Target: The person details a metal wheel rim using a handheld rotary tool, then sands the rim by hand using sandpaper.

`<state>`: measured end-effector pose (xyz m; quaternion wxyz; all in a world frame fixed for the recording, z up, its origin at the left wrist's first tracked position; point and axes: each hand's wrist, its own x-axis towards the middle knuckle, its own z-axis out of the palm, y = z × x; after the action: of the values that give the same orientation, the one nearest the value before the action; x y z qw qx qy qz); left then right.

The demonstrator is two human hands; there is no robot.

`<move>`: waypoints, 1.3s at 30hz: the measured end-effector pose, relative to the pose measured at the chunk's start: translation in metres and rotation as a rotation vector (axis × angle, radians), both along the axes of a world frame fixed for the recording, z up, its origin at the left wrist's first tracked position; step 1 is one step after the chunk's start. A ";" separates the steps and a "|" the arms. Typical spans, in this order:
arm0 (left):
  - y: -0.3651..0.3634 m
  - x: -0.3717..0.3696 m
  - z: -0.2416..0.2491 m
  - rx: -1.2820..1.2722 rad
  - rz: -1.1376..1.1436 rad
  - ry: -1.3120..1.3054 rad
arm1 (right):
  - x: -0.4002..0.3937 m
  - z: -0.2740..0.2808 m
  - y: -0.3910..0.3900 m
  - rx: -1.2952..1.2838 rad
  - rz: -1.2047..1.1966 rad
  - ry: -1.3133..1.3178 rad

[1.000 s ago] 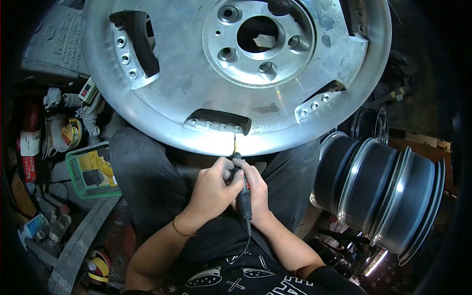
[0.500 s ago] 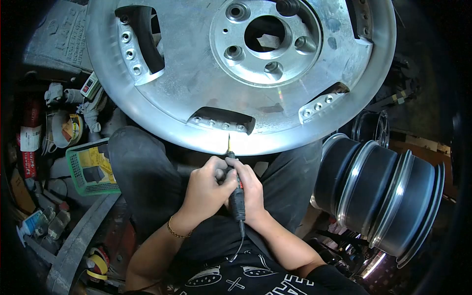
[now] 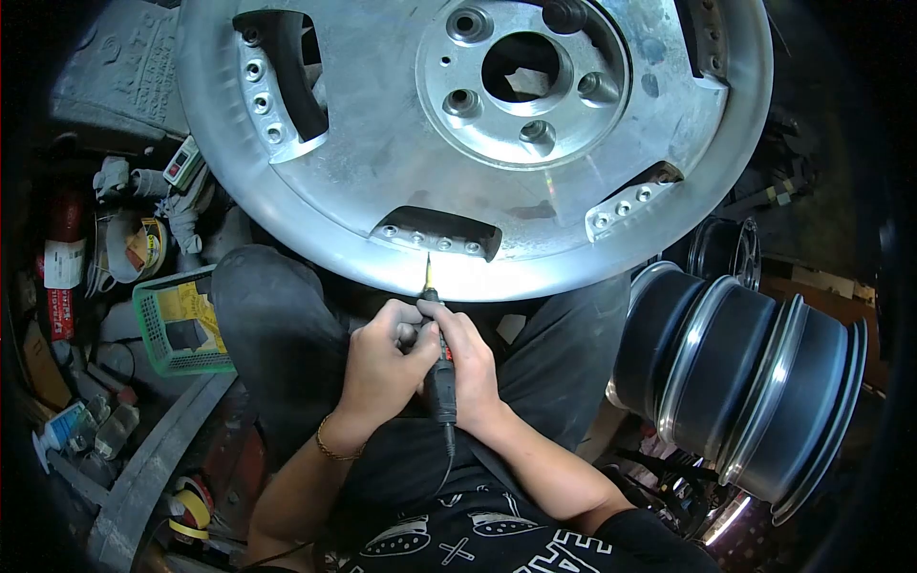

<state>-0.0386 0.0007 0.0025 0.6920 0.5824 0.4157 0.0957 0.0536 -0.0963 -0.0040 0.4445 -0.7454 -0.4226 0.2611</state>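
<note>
A large bare-metal wheel disc [image 3: 382, 143] lies in front of me, its near rim over my knees. Both hands grip a slim black corded pen-shaped tool [image 3: 440, 382]. My left hand [image 3: 377, 368] wraps the front of the tool, and my right hand [image 3: 473, 372] holds its body from the right. The thin tip [image 3: 428, 272] points up at the lit near rim, just below a slot with several small holes [image 3: 430, 234]. A thin bracelet [image 3: 330, 449] circles my left wrist.
A dark wheel barrel [image 3: 745, 372] lies on its side at the right. A green basket [image 3: 181, 329] with yellow items, tape rolls, bottles and rags clutter the floor at the left. My dark-trousered knees [image 3: 277, 334] sit under the disc's edge.
Both hands and the tool have slid a little to the left along the near rim. The view has shifted slightly, so the disc sits a bit further right.
</note>
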 end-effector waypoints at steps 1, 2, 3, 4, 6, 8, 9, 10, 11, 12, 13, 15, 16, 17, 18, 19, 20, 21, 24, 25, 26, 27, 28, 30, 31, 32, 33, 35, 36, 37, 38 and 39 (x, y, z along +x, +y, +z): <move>-0.001 0.002 0.000 0.000 0.000 -0.002 | 0.002 0.001 -0.003 -0.009 -0.010 -0.023; -0.001 0.004 0.000 0.000 -0.041 0.005 | 0.004 0.002 -0.006 -0.018 -0.020 -0.045; -0.001 0.005 0.000 0.000 -0.084 0.012 | 0.005 0.003 -0.007 -0.025 -0.027 -0.052; -0.001 0.005 0.000 -0.002 -0.085 0.009 | 0.005 0.003 -0.006 -0.027 -0.028 -0.055; 0.002 0.003 0.001 0.034 -0.057 0.004 | 0.003 0.001 -0.001 0.015 -0.010 -0.028; 0.004 -0.002 0.000 0.012 0.007 0.028 | -0.002 -0.003 0.003 0.023 0.000 0.000; 0.005 -0.005 -0.001 -0.010 0.075 0.049 | -0.005 -0.004 0.006 0.032 0.012 0.026; 0.006 -0.008 -0.003 -0.010 0.075 0.050 | -0.005 -0.004 0.009 0.032 0.012 0.027; 0.006 -0.010 -0.006 -0.004 0.103 0.036 | -0.006 -0.001 0.012 0.035 0.033 0.027; 0.006 -0.011 -0.008 0.000 0.130 0.022 | -0.006 0.000 0.014 0.037 0.054 0.026; 0.006 -0.010 -0.005 -0.020 0.142 0.009 | -0.007 -0.001 0.014 0.046 0.042 0.015; 0.003 -0.006 -0.004 -0.028 0.104 0.009 | -0.005 0.000 0.008 0.025 0.025 0.002; 0.003 -0.005 -0.004 -0.033 0.064 0.010 | -0.004 0.001 0.005 0.007 0.007 -0.012; 0.003 -0.005 -0.003 -0.033 0.065 0.007 | -0.003 0.001 0.003 0.003 -0.004 -0.025; 0.002 -0.004 -0.003 -0.007 0.058 0.005 | -0.003 0.000 0.003 0.002 -0.004 -0.028; 0.002 -0.004 -0.003 0.018 0.052 0.003 | -0.005 -0.001 0.003 0.007 -0.012 -0.021; 0.002 -0.003 -0.003 0.044 0.046 0.001 | -0.006 -0.001 0.004 0.013 -0.021 -0.015; 0.002 -0.005 -0.006 0.003 0.092 -0.010 | -0.006 0.000 0.006 0.006 -0.008 0.017; 0.007 -0.012 -0.003 -0.001 0.015 0.024 | -0.008 0.002 0.009 0.008 0.012 0.011; 0.005 -0.009 -0.001 -0.069 0.033 -0.014 | -0.008 0.001 0.006 -0.020 -0.004 0.004; 0.005 -0.007 0.001 -0.071 0.033 -0.018 | -0.008 0.000 0.003 -0.022 -0.004 0.001; 0.005 -0.006 0.003 -0.037 -0.011 0.002 | -0.008 -0.001 0.001 -0.020 -0.013 -0.017; 0.006 -0.005 0.004 -0.003 -0.055 0.023 | -0.007 -0.001 0.000 -0.018 -0.023 -0.035; 0.005 -0.009 0.000 0.019 -0.033 0.003 | -0.009 0.000 0.004 0.012 -0.023 -0.028; 0.006 -0.011 -0.001 0.017 -0.004 0.003 | -0.009 0.001 0.007 0.013 -0.005 -0.022; 0.006 -0.013 -0.003 0.016 0.024 0.002 | -0.010 0.001 0.009 0.015 0.013 -0.015; 0.006 -0.013 -0.005 -0.002 0.029 0.004 | -0.010 -0.002 0.009 0.027 0.010 -0.030; 0.002 -0.010 -0.004 -0.004 0.048 -0.012 | -0.011 -0.002 0.005 0.014 -0.003 -0.033; 0.001 -0.008 -0.004 -0.005 0.067 -0.030 | -0.010 -0.002 0.003 0.002 -0.015 -0.037; 0.001 -0.009 -0.005 -0.005 0.071 -0.030 | -0.010 -0.003 0.001 -0.010 -0.011 -0.037; 0.001 -0.010 -0.006 -0.006 0.083 -0.033 | -0.010 -0.003 0.002 -0.010 -0.009 -0.038; 0.001 -0.012 -0.008 -0.007 0.094 -0.036 | -0.011 -0.002 0.005 0.014 -0.003 -0.018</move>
<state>-0.0506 0.0014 -0.0057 0.6960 0.5580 0.4306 0.1372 0.0429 -0.0916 -0.0063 0.4461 -0.7452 -0.4275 0.2509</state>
